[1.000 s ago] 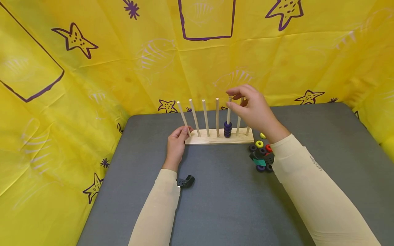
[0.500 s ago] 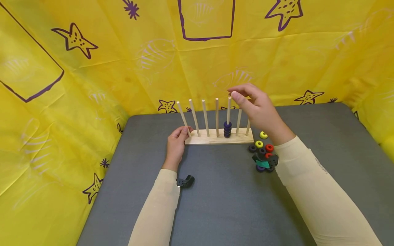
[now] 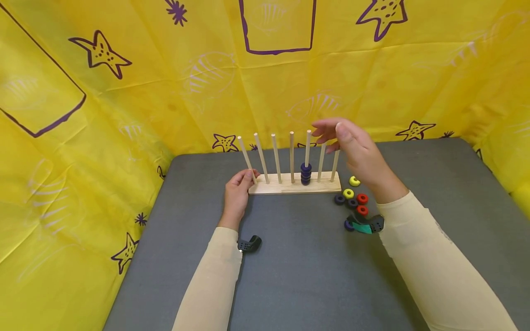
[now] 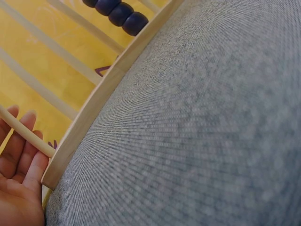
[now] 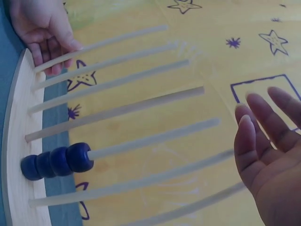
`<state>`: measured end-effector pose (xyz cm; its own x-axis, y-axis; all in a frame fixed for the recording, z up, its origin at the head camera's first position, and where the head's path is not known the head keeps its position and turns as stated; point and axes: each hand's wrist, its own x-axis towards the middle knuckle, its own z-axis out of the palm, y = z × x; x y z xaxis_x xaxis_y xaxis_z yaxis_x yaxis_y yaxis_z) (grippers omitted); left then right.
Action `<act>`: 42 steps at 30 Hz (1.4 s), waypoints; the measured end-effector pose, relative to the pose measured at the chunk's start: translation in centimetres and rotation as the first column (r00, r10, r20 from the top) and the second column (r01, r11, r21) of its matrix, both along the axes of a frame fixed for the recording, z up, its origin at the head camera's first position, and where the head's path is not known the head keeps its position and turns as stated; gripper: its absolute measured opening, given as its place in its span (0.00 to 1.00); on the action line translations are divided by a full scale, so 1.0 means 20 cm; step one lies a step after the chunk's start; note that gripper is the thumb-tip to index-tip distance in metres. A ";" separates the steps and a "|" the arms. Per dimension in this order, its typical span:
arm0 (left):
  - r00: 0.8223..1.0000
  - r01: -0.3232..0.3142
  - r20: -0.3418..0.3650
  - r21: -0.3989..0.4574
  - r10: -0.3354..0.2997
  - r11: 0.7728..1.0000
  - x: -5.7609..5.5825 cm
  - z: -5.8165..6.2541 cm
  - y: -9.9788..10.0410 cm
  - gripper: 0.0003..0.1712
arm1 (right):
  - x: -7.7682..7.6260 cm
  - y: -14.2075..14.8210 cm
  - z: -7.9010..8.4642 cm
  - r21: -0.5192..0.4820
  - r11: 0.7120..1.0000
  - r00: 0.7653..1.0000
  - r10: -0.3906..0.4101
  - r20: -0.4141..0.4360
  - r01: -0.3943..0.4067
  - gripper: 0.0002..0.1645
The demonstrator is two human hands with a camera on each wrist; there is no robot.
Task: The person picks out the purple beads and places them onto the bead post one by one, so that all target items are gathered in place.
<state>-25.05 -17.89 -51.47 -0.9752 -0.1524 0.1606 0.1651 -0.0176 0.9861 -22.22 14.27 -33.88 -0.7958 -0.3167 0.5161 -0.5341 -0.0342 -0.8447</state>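
Observation:
A wooden peg rack point(image 3: 285, 187) stands on the table, its upright pegs rising from a flat base. Several dark blue rings point(image 3: 306, 174) are stacked at the bottom of the fifth peg from the left; the right wrist view shows this stack point(image 5: 57, 161) against the base. My left hand point(image 3: 237, 193) holds the rack's left end, with its fingers behind the first peg in the left wrist view. Beside the tops of the two rightmost pegs, my right hand point(image 3: 357, 154) is raised with loose, spread fingers and nothing in them.
Loose rings lie right of the rack: yellow rings point(image 3: 348, 194), red rings point(image 3: 362, 199), dark rings point(image 3: 340, 200) and a blue ring point(image 3: 349, 225) partly hidden by the right wrist camera point(image 3: 366, 224). A yellow patterned cloth point(image 3: 265, 92) hangs behind the grey table point(image 3: 290, 276).
My right hand has moved right, away from the top of the fifth peg, and its fingers have loosened. More loose rings show now. My left hand and the rack have stayed put.

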 end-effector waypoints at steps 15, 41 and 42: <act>1.000 -0.006 0.000 -0.014 0.006 1.000 0.00 0.00 0.00 0.23 | 0.08 0.16 -0.12 -0.039 0.999 0.999 0.033 0.017 -0.032 0.31; 1.000 -0.013 -0.004 0.006 0.013 1.000 0.01 0.01 0.01 0.20 | 0.23 0.36 -0.45 0.159 0.987 0.996 -0.047 0.075 0.035 0.22; 1.000 -0.013 -0.004 0.006 0.013 1.000 0.01 0.01 0.01 0.20 | 0.23 0.37 -0.46 0.162 0.986 0.996 -0.049 0.077 0.036 0.22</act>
<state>-24.86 -17.71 -51.34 -0.9725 -0.1656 0.1639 0.1698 -0.0218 0.9852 -17.57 21.67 -43.16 -0.8471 -0.3550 0.3954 -0.4625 0.1259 -0.8777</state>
